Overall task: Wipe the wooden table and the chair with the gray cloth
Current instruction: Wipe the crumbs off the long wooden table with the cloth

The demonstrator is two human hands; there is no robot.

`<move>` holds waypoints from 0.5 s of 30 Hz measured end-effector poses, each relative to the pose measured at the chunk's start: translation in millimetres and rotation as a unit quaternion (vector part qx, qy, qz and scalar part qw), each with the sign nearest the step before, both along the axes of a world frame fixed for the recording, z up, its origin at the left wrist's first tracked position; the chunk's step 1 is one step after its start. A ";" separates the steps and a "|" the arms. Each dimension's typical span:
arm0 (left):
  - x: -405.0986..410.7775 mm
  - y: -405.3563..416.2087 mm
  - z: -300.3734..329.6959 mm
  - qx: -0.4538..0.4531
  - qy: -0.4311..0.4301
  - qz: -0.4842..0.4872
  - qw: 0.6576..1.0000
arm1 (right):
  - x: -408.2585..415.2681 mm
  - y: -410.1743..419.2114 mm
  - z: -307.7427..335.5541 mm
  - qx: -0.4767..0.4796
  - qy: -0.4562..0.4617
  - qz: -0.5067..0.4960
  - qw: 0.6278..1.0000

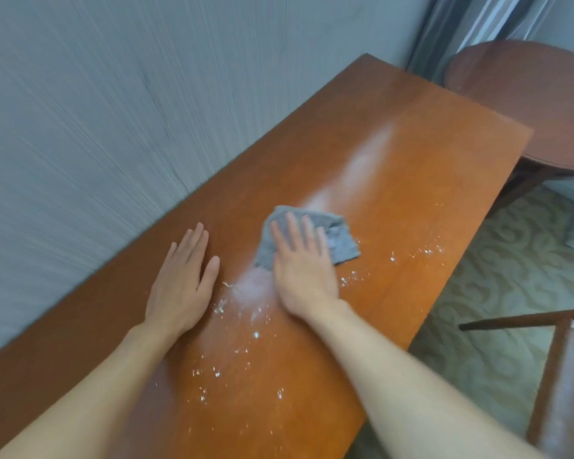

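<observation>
A person's right hand [304, 270] lies flat, fingers spread, pressing a crumpled gray cloth [315, 238] against the middle of a long wooden table [428, 167]. The palm pins the cloth rather than gripping it, probably so it can be pushed across the surface. The left hand [181, 283] rests open and empty on the bare wood just beside it, likely as a brace. White crumbs [242, 352] lie scattered on the tabletop near and below the hands, unwiped. Part of a wooden chair [564, 369] shows at lower right, and a round side table [537, 104] beyond. No containers are visible.
</observation>
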State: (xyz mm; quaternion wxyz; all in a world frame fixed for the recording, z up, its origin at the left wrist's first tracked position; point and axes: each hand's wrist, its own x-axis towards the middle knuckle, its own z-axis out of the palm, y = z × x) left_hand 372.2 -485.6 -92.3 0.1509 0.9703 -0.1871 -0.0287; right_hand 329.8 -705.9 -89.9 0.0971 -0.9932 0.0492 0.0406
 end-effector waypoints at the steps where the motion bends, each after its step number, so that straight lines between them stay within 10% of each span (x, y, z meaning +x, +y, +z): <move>1: -0.3 -0.8 0.4 0.008 0.004 -0.003 1.000 | -5.3 -26.2 -0.5 -0.011 -0.002 -0.032 0.999; 8: -0.3 0.6 3.8 -0.005 0.030 -0.005 1.000 | -28.6 -171.2 5.2 -0.003 0.049 -0.229 0.972; 15: 0.4 1.3 -1.2 -0.033 0.016 0.003 0.999 | -14.2 -17.9 2.9 -0.033 0.005 -0.109 0.994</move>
